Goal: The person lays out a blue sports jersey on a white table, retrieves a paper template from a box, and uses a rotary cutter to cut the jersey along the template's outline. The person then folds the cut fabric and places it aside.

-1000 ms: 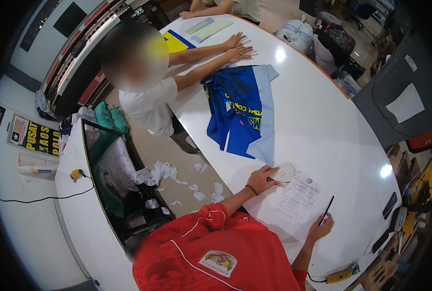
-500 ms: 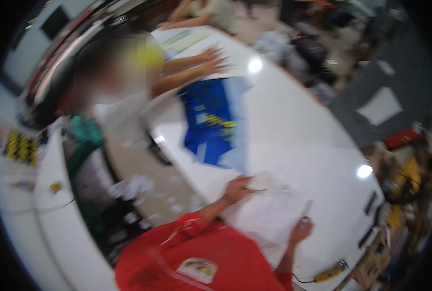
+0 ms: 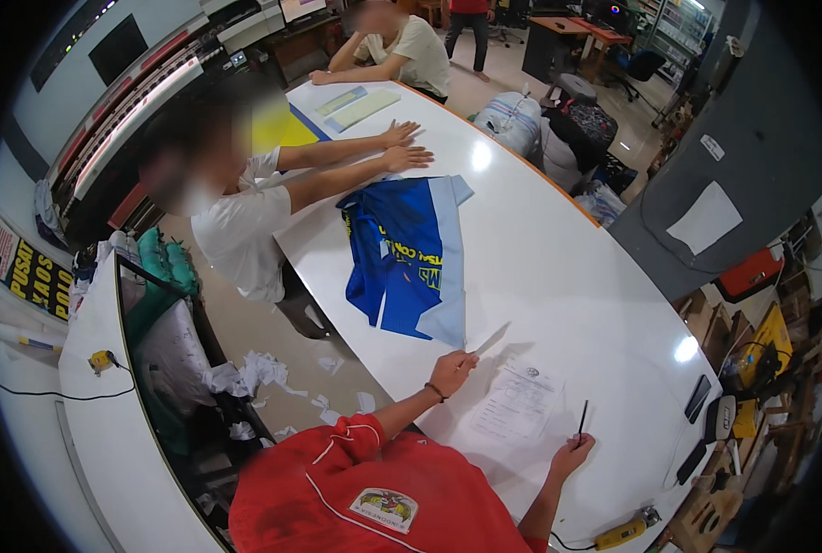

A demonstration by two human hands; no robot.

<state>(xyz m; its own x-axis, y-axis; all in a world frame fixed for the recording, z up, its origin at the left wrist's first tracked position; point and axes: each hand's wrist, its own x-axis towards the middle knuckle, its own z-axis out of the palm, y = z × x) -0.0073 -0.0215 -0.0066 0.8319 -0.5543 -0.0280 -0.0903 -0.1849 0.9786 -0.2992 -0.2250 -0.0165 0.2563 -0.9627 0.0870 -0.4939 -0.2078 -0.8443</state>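
Observation:
My left hand [image 3: 452, 373], a dark band at its wrist, is closed on a thin whitish slip [image 3: 492, 341], seen nearly edge-on and likely paper. It is held above the table, past the top of a printed sheet [image 3: 518, 405] with handwriting. To the right of that sheet, my right hand [image 3: 574, 452] grips a slim black pen [image 3: 583, 417], pointing up and away from the paper. Beyond my left hand lies a crumpled blue cloth piece [image 3: 402, 249] with yellow lettering and pale blue edges. Both my arms come from red sleeves.
A co-worker in white rests both hands [image 3: 406, 147] flat on the white table [image 3: 558, 276]. Another person [image 3: 411, 55] leans at its far end. A yellow corded tool [image 3: 625, 532] and a dark phone-like object [image 3: 697, 398] lie at right. Paper scraps [image 3: 263, 369] litter the floor.
The whitish slip in my left hand has turned from lying broad-side toward me to nearly edge-on. My right hand has shifted slightly downward in view with the pen. The earlier picture is motion-blurred.

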